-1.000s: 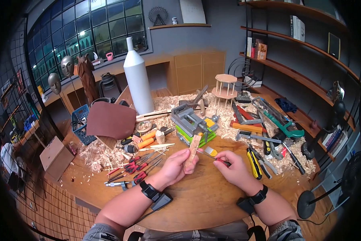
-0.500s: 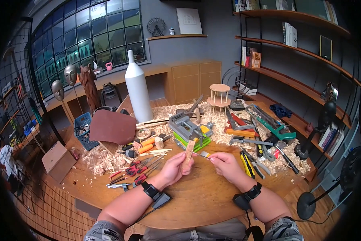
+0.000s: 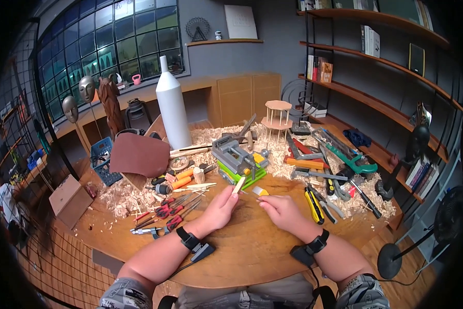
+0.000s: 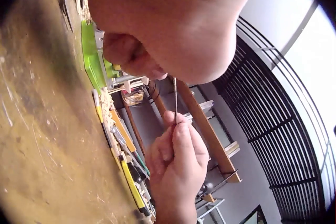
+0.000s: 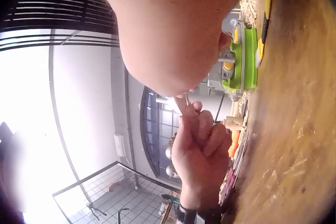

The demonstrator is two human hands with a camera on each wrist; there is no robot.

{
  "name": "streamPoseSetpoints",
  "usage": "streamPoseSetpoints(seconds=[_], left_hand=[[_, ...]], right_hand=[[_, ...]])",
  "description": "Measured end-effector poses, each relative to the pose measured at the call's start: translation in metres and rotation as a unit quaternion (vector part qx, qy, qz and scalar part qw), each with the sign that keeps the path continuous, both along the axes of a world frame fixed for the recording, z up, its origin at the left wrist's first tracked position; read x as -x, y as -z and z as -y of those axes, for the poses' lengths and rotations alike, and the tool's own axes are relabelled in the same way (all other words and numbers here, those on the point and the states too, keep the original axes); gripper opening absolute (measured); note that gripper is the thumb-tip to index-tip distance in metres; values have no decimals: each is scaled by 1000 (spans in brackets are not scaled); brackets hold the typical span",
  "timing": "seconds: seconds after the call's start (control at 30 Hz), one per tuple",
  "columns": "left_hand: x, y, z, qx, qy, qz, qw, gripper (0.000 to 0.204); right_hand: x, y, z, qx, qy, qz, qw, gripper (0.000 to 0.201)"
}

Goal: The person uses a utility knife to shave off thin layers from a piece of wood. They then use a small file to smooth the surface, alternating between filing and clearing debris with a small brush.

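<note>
My left hand (image 3: 222, 208) grips a short flat wood strip (image 3: 238, 185), whose pale end sticks up past the fingers and thumb. Opposite it, my right hand (image 3: 282, 210) pinches a slim metal tool (image 4: 176, 98) between thumb and fingers. Its thin shaft points at the left hand and the strip, and its handle is hidden in the palm. Both hands are held above the front of the wooden table (image 3: 236, 252). A yellow knife (image 5: 266, 19) lies on the tabletop just beyond the right hand.
Behind the hands stands a grey vise (image 3: 236, 156) on a green base (image 3: 247, 177). Red-and-black-handled tools (image 3: 169, 212) lie at left. Yellow-handled pliers (image 3: 314, 205) and a green-handled saw (image 3: 357, 165) lie at right among wood shavings (image 3: 123, 198). A tall white bottle (image 3: 174, 113) rises behind.
The wood strip has turned from showing its broad face to showing a narrow side, as the left hand rolled over. The right hand has shifted left, closer to the left hand.
</note>
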State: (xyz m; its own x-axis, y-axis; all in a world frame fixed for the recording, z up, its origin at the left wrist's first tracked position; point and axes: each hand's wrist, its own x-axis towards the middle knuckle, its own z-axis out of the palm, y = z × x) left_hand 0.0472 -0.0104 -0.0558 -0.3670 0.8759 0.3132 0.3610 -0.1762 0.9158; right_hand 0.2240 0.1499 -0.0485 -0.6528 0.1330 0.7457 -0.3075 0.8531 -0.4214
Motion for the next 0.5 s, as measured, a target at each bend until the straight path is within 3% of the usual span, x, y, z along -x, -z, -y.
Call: streamPoseSetpoints(seconds=[0.03, 0.07, 0.1, 0.2, 0.23, 0.27, 0.3, 0.43, 0.47, 0.5], left_hand=[[0, -1, 1, -8, -29, -67, 997, 29], [-1, -2, 1, -10, -29, -67, 997, 29], [-1, -2, 2, -8, -32, -70, 997, 29], [-2, -7, 3, -11, -38, -79, 996, 30], [-2, -7, 4, -14, -41, -85, 995, 29], [-2, -6, 4, -13, -41, -83, 996, 29], [-2, -6, 4, 0, -28, -52, 998, 30], [-3, -9, 4, 2, 2, -8, 1000, 31], [-2, -11, 5, 1, 2, -7, 1000, 31], [-1, -12, 6, 3, -2, -35, 999, 32]], right_hand=[[0, 2, -1, -2, 0, 0, 1000, 17], [-1, 3, -1, 333, -98, 128, 929, 17], [-1, 4, -2, 621, -181, 238, 724, 16], [-1, 10, -2, 636, -236, 223, 700, 21], [-2, 9, 0, 637, -235, 224, 699, 21], [-4, 2, 8, 295, -90, 137, 941, 21], [-6, -4, 13, -108, 72, 21, 991, 21], [-9, -11, 14, -175, 101, 33, 979, 22], [-7, -8, 13, 10, 29, 75, 997, 22], [-5, -5, 13, 194, -45, 115, 973, 22]])
